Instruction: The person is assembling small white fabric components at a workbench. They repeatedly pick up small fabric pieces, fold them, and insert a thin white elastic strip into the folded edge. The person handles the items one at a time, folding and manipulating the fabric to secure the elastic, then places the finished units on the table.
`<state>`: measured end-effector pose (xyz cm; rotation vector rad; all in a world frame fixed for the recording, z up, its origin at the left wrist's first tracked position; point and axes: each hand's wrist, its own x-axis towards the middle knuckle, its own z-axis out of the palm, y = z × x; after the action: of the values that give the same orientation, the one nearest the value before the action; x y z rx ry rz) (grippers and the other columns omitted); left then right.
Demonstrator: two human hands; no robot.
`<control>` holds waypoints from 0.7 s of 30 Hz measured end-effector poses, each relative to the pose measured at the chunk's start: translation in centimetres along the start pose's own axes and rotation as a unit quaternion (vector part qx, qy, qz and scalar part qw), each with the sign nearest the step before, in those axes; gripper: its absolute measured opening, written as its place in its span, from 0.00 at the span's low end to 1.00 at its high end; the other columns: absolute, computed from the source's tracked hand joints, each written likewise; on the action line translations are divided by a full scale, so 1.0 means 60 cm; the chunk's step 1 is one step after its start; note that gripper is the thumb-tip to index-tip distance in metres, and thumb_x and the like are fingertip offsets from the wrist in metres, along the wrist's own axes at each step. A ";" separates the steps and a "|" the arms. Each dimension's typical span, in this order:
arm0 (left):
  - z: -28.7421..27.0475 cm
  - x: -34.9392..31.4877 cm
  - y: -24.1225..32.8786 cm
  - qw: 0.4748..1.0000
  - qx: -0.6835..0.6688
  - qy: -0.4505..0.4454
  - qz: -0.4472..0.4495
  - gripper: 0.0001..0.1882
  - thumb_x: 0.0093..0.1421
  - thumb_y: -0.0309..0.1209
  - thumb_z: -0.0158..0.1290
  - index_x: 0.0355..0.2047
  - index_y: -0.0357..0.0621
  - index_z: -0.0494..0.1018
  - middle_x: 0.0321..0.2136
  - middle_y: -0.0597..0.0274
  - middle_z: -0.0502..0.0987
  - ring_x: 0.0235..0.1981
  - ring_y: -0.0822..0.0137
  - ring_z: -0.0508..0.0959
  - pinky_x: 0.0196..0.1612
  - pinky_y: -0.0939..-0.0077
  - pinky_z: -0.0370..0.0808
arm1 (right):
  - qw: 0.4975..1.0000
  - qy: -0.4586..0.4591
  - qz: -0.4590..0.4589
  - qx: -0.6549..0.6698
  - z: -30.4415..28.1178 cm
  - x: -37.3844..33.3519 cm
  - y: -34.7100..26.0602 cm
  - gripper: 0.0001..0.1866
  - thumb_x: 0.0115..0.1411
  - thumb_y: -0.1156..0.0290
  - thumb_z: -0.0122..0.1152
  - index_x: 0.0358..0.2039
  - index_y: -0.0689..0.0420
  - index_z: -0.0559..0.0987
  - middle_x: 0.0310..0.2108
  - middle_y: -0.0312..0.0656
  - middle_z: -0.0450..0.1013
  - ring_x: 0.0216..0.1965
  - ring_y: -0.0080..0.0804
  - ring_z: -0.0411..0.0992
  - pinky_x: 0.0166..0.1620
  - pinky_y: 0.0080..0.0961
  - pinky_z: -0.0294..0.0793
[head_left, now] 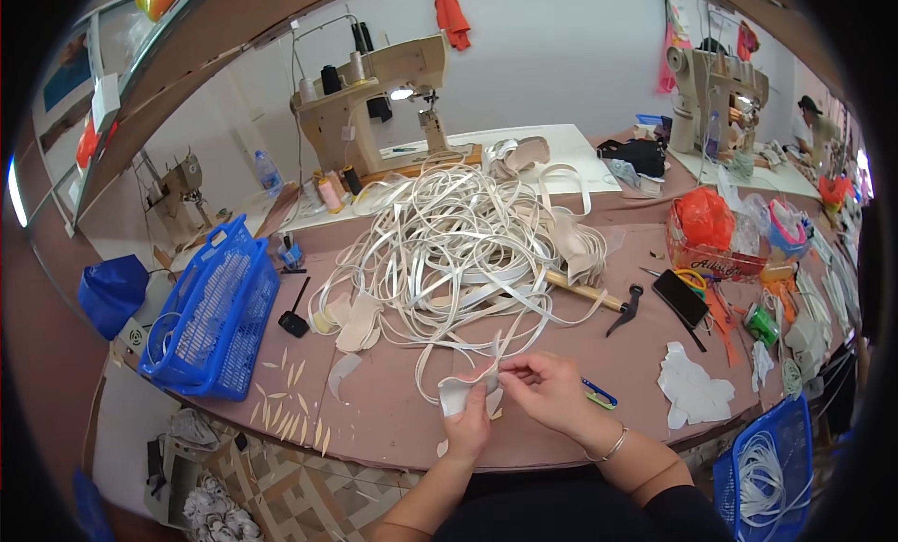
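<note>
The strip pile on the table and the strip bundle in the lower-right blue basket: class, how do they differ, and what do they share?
Size: the strip pile looks far larger than the strip bundle.
Place: the strip pile lies on the brown-covered table; the strip bundle sits in the blue basket.
Arrangement: the strip pile tangles every way; the strip bundle curves more together.
Shared: both are long, narrow, pale strips.

Beyond the left grip [468,428], a brown-covered worktop [617,360] carries a big tangle of pale straps [458,238]. Left of that grip sit a blue basket [210,322] and scattered pale slivers [303,403]. Just right of the right grip [552,390] lies a blue cutter [600,394]; white scraps [694,387] lie farther right, and a black phone [680,298] lies farther back.
</note>
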<state>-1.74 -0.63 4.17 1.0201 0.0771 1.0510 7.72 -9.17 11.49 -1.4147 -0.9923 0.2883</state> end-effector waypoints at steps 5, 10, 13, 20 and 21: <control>0.011 0.005 0.008 0.973 0.185 -0.055 0.130 0.06 0.59 0.18 0.43 0.36 0.39 0.61 0.44 0.39 0.69 0.50 0.53 0.69 0.52 0.65 0.66 | 1.000 0.014 0.003 -0.013 0.009 -0.002 0.021 0.06 0.48 0.76 0.60 0.27 0.64 0.77 0.25 0.44 0.74 0.25 0.25 0.75 0.30 0.18 0.76; -0.004 0.004 -0.011 0.950 0.247 -0.094 0.169 0.07 0.58 0.18 0.44 0.36 0.39 0.60 0.44 0.39 0.70 0.50 0.52 0.69 0.52 0.65 0.66 | 0.998 0.051 -0.017 -0.015 0.013 -0.004 0.025 0.04 0.47 0.77 0.59 0.24 0.64 0.76 0.22 0.42 0.73 0.24 0.26 0.75 0.28 0.19 0.76; -0.007 0.005 -0.015 0.934 0.279 -0.116 0.192 0.06 0.59 0.18 0.44 0.36 0.40 0.60 0.44 0.40 0.70 0.50 0.51 0.69 0.53 0.64 0.65 | 0.997 0.066 -0.019 -0.027 0.013 -0.004 0.030 0.03 0.46 0.78 0.59 0.22 0.64 0.74 0.21 0.42 0.73 0.23 0.25 0.75 0.27 0.19 0.75; 0.007 0.000 -0.007 0.989 -0.095 0.042 -0.102 0.10 0.59 0.20 0.44 0.42 0.42 0.61 0.44 0.52 0.70 0.46 0.60 0.71 0.51 0.65 0.67 | 0.994 0.035 0.070 0.069 0.012 -0.004 0.071 0.03 0.50 0.82 0.54 0.27 0.63 0.70 0.23 0.38 0.71 0.25 0.20 0.72 0.30 0.16 0.73; 0.009 0.002 -0.004 0.987 -0.108 0.042 -0.110 0.11 0.59 0.20 0.44 0.43 0.42 0.61 0.44 0.53 0.70 0.46 0.61 0.71 0.51 0.65 0.68 | 0.988 0.018 0.106 0.109 0.010 -0.003 0.075 0.04 0.51 0.83 0.52 0.28 0.63 0.70 0.24 0.37 0.71 0.27 0.19 0.72 0.32 0.15 0.74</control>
<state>-1.24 -0.92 4.33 0.7522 0.1385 0.8786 8.85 -8.00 7.27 -1.3212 -0.7566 0.5104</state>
